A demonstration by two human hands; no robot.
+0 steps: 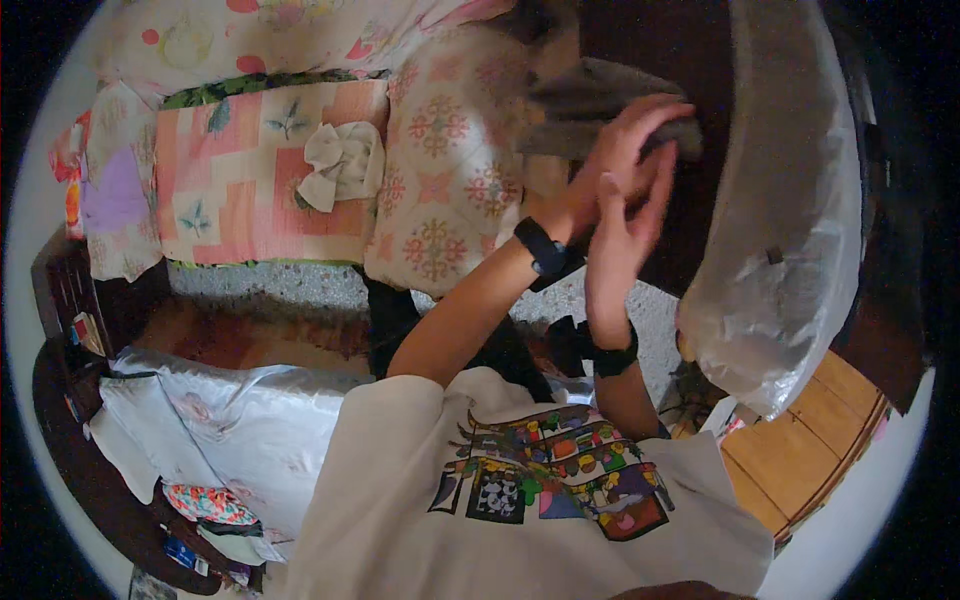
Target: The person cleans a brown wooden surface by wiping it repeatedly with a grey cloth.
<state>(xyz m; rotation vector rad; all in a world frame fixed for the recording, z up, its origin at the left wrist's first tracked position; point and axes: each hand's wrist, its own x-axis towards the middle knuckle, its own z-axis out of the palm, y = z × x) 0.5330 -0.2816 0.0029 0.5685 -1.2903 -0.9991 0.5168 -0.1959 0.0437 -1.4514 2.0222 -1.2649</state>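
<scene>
My left hand (637, 139), with a dark wristwatch at the wrist, stretches over a grey-brown cloth (600, 94). Close beneath it in the picture is my right hand (626, 225), its thumb apart from its fingers and a black band around the wrist. The two hands overlap, and both are blurred. Part of the cloth shows between and beyond the fingers. Whether either hand grips it is unclear. To the left lies a cream pillow (435, 172) with a pink-orange pattern. A crumpled white cloth (345, 161) rests beside it on a patchwork-patterned mat (232, 217).
A long piece wrapped in clear plastic (780, 225) runs along the right. Dark furniture (637, 34) stands behind the hands. A bed with a pale, shiny cover (247, 442) is at lower left. Speckled floor (300, 296) shows between, and a wooden cabinet (810, 442) stands at lower right.
</scene>
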